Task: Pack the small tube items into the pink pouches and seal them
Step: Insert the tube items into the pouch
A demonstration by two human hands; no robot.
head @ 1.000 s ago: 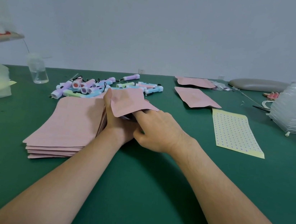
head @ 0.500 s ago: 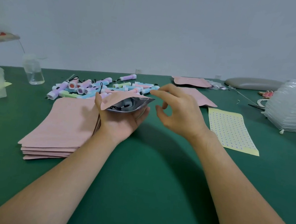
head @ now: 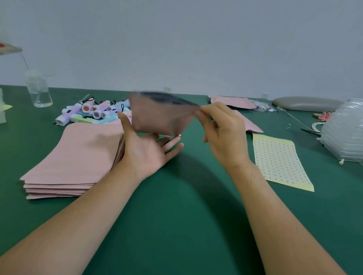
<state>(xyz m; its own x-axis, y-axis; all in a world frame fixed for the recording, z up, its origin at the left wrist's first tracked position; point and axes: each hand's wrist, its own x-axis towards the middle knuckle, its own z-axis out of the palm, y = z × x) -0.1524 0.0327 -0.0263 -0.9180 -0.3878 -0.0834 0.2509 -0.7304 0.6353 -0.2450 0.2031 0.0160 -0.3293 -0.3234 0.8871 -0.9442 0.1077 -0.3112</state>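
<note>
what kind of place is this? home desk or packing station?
Probably a small hand-packing bench: a stack of pink pouches, a pile of small tubes and a sticker sheet lie on one green table, and the right hand pinches a pouch.

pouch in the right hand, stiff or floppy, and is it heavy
Likely floppy: the pouch bows open though the right hand pinches only one top corner. Probably light: that pinch seems to carry it, with the left hand open underneath. Its blur suggests it flaps easily.
</note>
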